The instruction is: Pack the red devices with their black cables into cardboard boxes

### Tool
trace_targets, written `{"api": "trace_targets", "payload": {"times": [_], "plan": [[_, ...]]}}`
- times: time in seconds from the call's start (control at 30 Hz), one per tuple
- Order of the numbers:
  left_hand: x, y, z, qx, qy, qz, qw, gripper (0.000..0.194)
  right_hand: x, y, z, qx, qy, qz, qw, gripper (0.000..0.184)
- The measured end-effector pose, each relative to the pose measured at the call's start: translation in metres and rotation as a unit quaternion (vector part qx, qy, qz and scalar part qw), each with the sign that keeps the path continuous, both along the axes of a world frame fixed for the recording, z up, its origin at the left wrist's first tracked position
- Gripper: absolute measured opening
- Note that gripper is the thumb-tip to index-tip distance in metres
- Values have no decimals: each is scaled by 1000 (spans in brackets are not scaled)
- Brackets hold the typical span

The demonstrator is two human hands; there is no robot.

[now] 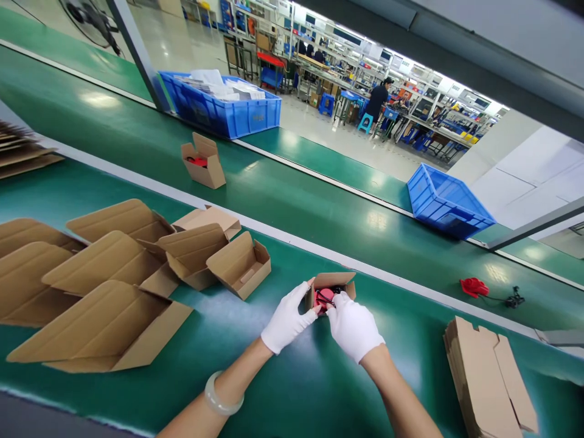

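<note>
Overhead lamps are glaring off the green surface [319,389] and the pale floor [328,131]. Beyond, rows of workbenches [410,103] are stretching away, with blue stools [365,123] standing beside them.

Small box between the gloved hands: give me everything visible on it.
The small box is plain brown corrugated cardboard, open at the top with flaps standing up. It sits on the green table, near the conveyor's edge. Inside lies a red item with a dark cord; its details are too small to tell. The left hand braces the box's left side, and the right hand reaches fingers into the opening.
</note>
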State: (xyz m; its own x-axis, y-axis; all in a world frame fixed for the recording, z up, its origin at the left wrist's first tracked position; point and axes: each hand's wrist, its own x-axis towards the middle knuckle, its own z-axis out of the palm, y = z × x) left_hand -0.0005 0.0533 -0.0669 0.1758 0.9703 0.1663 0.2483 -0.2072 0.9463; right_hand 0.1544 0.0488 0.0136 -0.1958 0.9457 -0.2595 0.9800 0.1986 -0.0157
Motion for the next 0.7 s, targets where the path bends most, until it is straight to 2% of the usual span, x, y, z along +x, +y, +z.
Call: {"api": "trace_targets", "payload": {"times": [0.1, 0.17, 0.3, 0.4, 0.43, 0.5, 0.57, 0.6, 0.67, 0.7], "plan": [[-3, 0, 3, 5, 16, -30, 999, 74, 0, 0, -5, 2, 2, 1, 1000, 31], [-2, -1, 4, 6, 37, -40, 998, 75, -1, -7, -3, 15, -23, 15, 1000, 34], [3, -2, 9, 7, 59, -36, 998, 53, 6, -32, 19, 47, -71, 61, 994, 30], [9, 12, 16, 6, 61, -23, 998, 50, 45, -47, 40, 127, -36, 71, 989, 29], [10, 21, 18, 8, 62, -25, 998, 51, 66, -49, 45, 154, -25, 48, 987, 28], [14, 46, 21, 17, 60, -27, 998, 52, 116, -51, 52, 180, -32, -51, 982, 26], [20, 78, 22, 28, 43, -33, 998, 55, 165, -50, 55, 173, -61, -166, 969, 24], [25, 96, 21, 30, 30, -41, 998, 57, 184, -49, 55, 170, -69, -200, 963, 24], [37, 129, 19, 32, 5, -60, 998, 59, 203, -44, 54, 181, -66, -218, 957, 26], [44, 144, 18, 31, -3, -68, 997, 60, 201, -38, 51, 193, -55, -203, 958, 27]]}}
